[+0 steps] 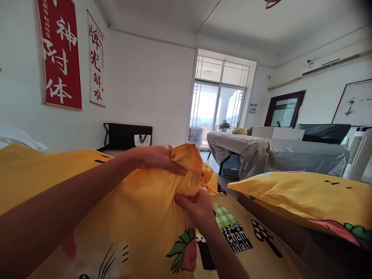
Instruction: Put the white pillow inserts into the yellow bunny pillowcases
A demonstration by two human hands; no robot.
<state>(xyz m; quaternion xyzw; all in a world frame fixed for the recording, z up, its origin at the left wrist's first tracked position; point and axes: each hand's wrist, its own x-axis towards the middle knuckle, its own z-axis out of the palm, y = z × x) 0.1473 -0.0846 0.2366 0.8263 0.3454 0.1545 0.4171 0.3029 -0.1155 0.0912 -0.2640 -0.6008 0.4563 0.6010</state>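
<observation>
Above the bed, both hands, left hand (158, 157) and right hand (196, 205), grip bunched yellow cloth (186, 166).

Your left arm is reaching in from the lower left, bare and nearly straight, crossing the view diagonally toward the centre. Your left hand (158, 157) is sitting at the top, palm turned down, fingers curling forward and pinching shut, the fingertips pointing right. Your right forearm is coming up from the bottom edge, angling toward the upper left. Your right hand (196, 205) is lying just below the left one, fingers bent and closing in a grip, knuckles facing you.
</observation>
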